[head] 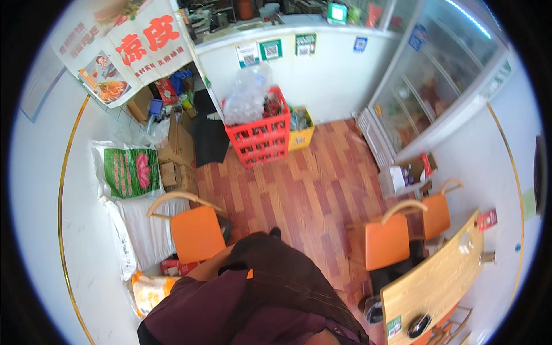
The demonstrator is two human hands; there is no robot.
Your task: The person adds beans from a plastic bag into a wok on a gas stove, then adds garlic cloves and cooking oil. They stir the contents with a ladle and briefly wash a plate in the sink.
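Note:
Neither of my hands can be seen. My left forearm (211, 264) reaches forward and passes behind the dark apron (284, 276), which hides the hand. Below the frame's edge the right arm runs out of sight, with only a bit of skin (323, 337) showing. A maroon sleeve and shirt (207, 306) fill the bottom middle. Closest to the left forearm is an orange chair (198, 235) with a curved wooden back. The dark tip of a shoe (275, 233) shows on the wood-patterned floor (276, 198) before me.
Red crates (258, 142) hold bottles and a clear plastic bag (250, 95), beside a yellow crate (302, 137). Sacks (131, 172) and cardboard boxes (177, 142) line the left wall. Right are a glass-door refrigerator (424, 95), orange chairs (387, 241), a wooden table (435, 280) and a bin (374, 311).

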